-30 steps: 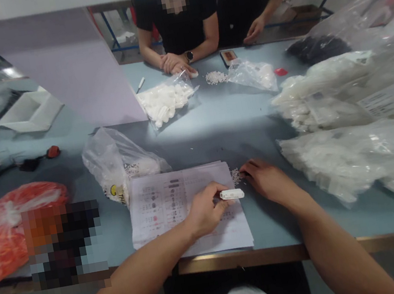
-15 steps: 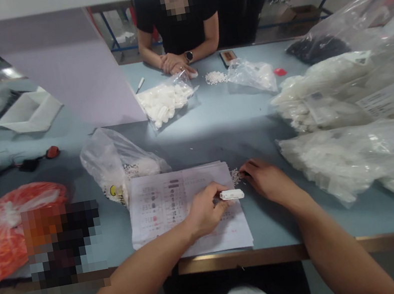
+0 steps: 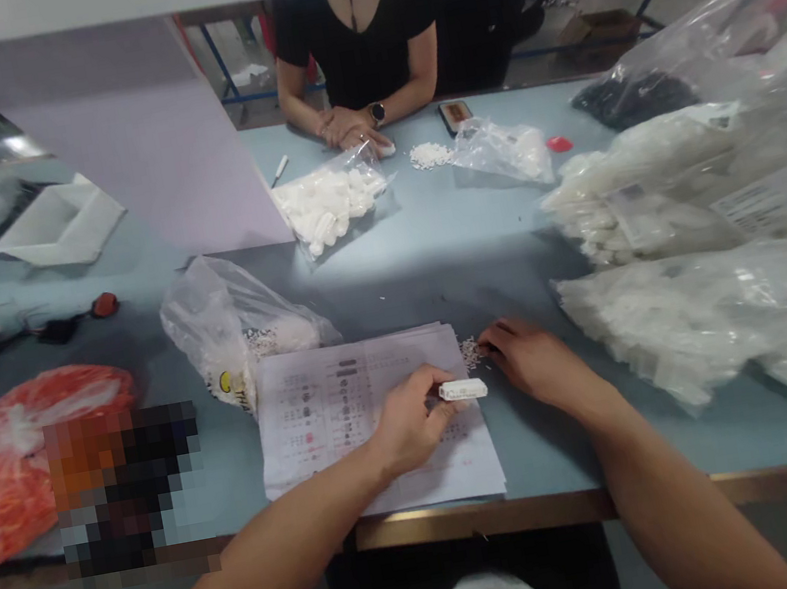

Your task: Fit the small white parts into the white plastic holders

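My left hand (image 3: 408, 422) grips a small white rectangular plastic piece (image 3: 463, 390) between fingers and thumb, above the lower right of a stack of printed sheets (image 3: 362, 422). My right hand (image 3: 534, 361) rests on the blue-grey table top (image 3: 510, 264), its fingertips at a small pile of white granular bits (image 3: 471, 353). That pile lies just off the stack's right edge. Whether my right fingers pinch any bits is hidden.
Across the table, a person's hands (image 3: 345, 127) rest near a clear bag of white pieces (image 3: 328, 202). A loose white pile (image 3: 430, 155) and another bag (image 3: 505, 151) lie nearby. Large clear bags of white parts (image 3: 703, 321) fill the right; an orange-filled bag (image 3: 21, 472) sits left.
My hands and the white piece stay almost still. At the far side, a second dark-clad person's hand has left view and that person has shifted.
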### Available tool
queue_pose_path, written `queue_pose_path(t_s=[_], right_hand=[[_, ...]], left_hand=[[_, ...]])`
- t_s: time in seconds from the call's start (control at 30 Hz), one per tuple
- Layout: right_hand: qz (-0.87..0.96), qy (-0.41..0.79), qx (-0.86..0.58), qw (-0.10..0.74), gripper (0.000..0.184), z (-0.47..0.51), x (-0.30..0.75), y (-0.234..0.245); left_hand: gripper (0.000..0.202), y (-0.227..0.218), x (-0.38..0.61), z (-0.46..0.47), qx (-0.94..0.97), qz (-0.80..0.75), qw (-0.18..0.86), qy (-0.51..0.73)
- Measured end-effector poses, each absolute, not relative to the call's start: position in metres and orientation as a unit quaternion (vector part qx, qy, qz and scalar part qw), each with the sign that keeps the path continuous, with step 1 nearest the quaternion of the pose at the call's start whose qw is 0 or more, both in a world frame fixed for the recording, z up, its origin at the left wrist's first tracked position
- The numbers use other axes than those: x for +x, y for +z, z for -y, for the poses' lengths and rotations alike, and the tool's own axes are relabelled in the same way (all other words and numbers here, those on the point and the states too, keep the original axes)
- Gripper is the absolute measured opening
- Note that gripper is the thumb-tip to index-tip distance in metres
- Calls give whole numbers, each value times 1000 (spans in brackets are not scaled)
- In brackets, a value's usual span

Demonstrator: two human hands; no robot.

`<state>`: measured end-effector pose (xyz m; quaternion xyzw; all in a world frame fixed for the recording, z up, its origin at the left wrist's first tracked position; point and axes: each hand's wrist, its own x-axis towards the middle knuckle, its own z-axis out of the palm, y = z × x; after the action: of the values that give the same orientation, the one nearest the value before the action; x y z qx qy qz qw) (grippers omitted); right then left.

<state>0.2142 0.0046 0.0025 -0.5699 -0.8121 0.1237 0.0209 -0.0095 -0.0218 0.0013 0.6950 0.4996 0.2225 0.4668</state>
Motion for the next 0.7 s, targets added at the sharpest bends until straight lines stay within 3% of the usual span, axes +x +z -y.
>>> queue_pose_path(t_s=[0.7], right_hand=[[810, 122, -573, 5, 20, -5, 212, 5]], left_hand=[[24, 2, -10, 22, 697, -492, 470, 225]])
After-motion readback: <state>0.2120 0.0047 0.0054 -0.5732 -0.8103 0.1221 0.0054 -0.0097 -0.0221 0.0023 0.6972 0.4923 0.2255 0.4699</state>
